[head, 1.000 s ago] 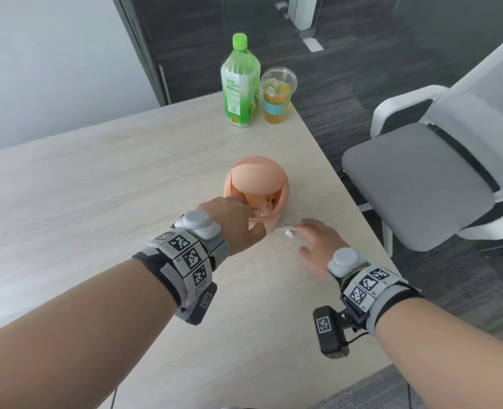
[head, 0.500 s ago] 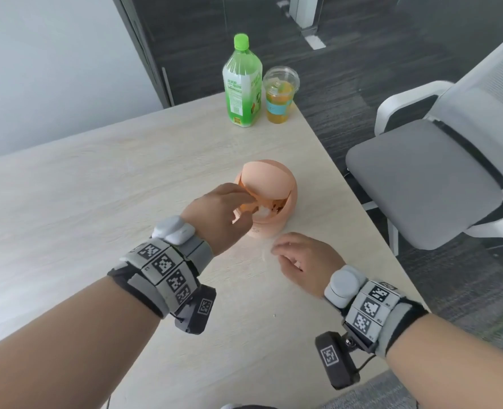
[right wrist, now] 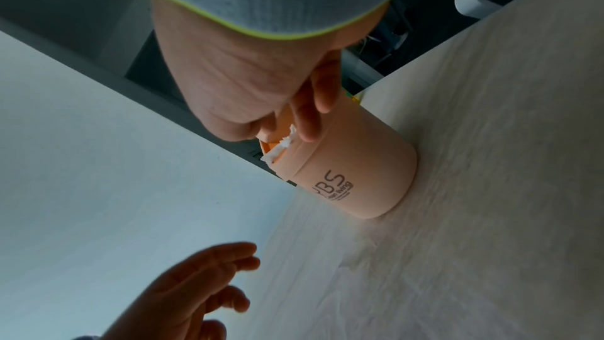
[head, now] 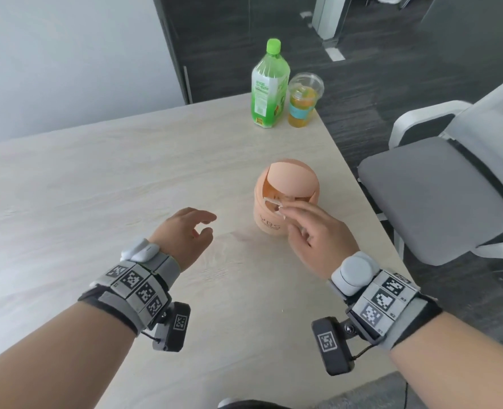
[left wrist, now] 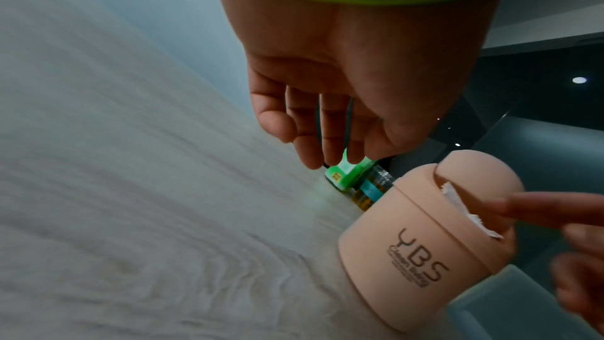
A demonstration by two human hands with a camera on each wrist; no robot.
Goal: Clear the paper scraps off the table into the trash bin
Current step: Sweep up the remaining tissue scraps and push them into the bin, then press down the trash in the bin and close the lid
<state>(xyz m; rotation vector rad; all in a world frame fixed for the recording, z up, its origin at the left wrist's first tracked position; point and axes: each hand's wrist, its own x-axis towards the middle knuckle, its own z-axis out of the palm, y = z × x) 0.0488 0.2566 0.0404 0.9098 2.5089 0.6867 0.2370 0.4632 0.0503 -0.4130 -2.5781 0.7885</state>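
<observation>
A peach trash bin (head: pixel 287 199) with a swing lid stands near the table's right edge. At its opening my right hand (head: pixel 282 209) pinches a white paper scrap (head: pixel 270 202). In the right wrist view the torn scrap (right wrist: pixel 278 150) hangs between thumb and fingers of the right hand (right wrist: pixel 282 131), over the rim of the bin (right wrist: pixel 356 164). My left hand (head: pixel 209 224) hovers over the table to the left of the bin, fingers loosely curled, holding nothing. The left wrist view shows the left hand (left wrist: pixel 320 138) beside the bin (left wrist: pixel 421 242), with the scrap (left wrist: pixel 457 202) at the slot.
At the table's far corner a green bottle (head: pixel 269 84) and a lidded cup of orange drink (head: pixel 301 101) stand together. A grey and white office chair (head: pixel 436 196) is just off the right edge. The light wooden table (head: pixel 96 187) stretches away to the left.
My right hand picked the scrap up off the table and brought it to the bin's opening. My left hand came off the bin's lid and drew back to the left.
</observation>
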